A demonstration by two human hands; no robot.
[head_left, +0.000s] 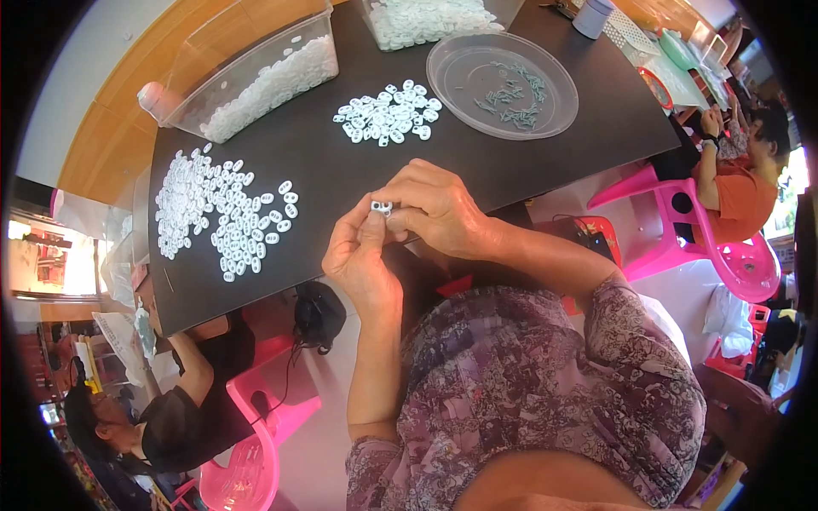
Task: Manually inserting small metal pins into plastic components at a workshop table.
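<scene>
Both hands meet over the near edge of the dark table. Between their fingertips is a small white plastic piece (381, 206) with dark openings. My left hand (368, 260) pinches it from the left with thumb and fingers. From the right, my right hand (447, 209) closes on it too, its fingers curled and partly hiding the piece. Beyond the hands lies a loose pile of white oval pieces with dark holes (388, 113). Left of them spreads a larger heap of white oval pieces with dark markings (204, 204).
A round clear plastic tray (443, 81) holds small grey-green parts. Two clear bins (192, 81) of white pieces stand at the far side, with a grey-lidded container (592, 17) to the right. People sit at left and right, near pink chairs (256, 426). A black bag (318, 317) hangs below the table edge.
</scene>
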